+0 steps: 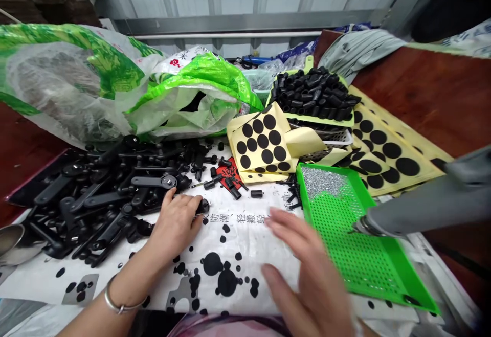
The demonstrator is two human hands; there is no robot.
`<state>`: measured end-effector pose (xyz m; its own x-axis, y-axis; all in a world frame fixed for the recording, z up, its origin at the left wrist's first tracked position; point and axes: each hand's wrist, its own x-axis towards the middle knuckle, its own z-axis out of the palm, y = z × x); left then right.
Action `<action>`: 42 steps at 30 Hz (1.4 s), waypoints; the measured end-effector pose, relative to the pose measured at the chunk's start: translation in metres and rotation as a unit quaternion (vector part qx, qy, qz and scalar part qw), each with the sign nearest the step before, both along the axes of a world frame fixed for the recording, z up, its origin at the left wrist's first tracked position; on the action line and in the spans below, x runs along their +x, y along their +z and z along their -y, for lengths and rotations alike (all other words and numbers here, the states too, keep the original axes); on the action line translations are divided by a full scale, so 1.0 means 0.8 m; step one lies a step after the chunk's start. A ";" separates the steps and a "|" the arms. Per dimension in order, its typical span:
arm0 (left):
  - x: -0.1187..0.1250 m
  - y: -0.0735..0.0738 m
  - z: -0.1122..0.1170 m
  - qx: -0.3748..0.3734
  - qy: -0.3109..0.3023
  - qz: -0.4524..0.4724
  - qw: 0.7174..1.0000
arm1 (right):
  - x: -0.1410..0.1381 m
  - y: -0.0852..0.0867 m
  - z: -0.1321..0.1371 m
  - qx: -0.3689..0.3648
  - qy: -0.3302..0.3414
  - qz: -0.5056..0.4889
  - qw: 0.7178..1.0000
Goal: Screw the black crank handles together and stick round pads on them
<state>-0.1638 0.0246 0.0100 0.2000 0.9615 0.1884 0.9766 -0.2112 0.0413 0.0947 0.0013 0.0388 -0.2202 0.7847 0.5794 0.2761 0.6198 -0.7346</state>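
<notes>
My left hand [175,223] lies on the white printed sheet [238,229], its fingers curled round a small black plastic part [202,206] at the edge of a heap of black plastic arms [111,194]. A metal bangle [117,304] sits on that wrist. My right hand [307,270] hovers over the sheet, blurred, with fingers stretched out and nothing in it, just left of a green perforated tray [364,255] that holds small metal screws [320,181].
Yellow backing sheets with round black pads [263,142] lie behind, more at the right [383,150]. A tray of black tubes [316,94] stands at the back. Green-white plastic bags [115,86] fill the left. A grey tool [429,206] reaches over the green tray from the right.
</notes>
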 end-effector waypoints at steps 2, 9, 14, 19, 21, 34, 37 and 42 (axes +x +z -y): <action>0.004 -0.003 -0.002 0.007 -0.002 0.005 1.000 | -0.025 -0.016 -0.006 -0.015 0.054 0.043 0.997; 0.033 0.009 0.004 0.088 -0.063 0.080 0.991 | -0.057 -0.043 -0.018 -0.399 0.104 -0.072 0.908; 0.070 0.009 0.014 0.164 -0.121 0.137 0.969 | -0.063 -0.042 -0.025 -0.499 0.094 -0.230 0.830; 0.077 0.003 0.015 0.189 -0.131 0.131 0.964 | -0.064 -0.046 -0.031 -0.513 0.083 -0.261 0.813; 0.075 0.001 0.016 0.197 -0.140 0.140 0.960 | -0.064 -0.048 -0.031 -0.521 0.081 -0.262 0.809; 0.086 0.002 0.018 0.150 -0.169 0.177 0.958 | -0.051 -0.057 -0.025 -0.465 0.015 -0.255 0.848; 0.075 0.007 0.022 0.130 -0.189 0.156 0.961 | -0.046 -0.061 -0.029 -0.459 0.016 -0.255 0.851; 0.004 0.042 0.002 0.222 -0.137 0.127 0.957 | -0.040 -0.071 -0.032 -0.428 0.021 -0.288 0.856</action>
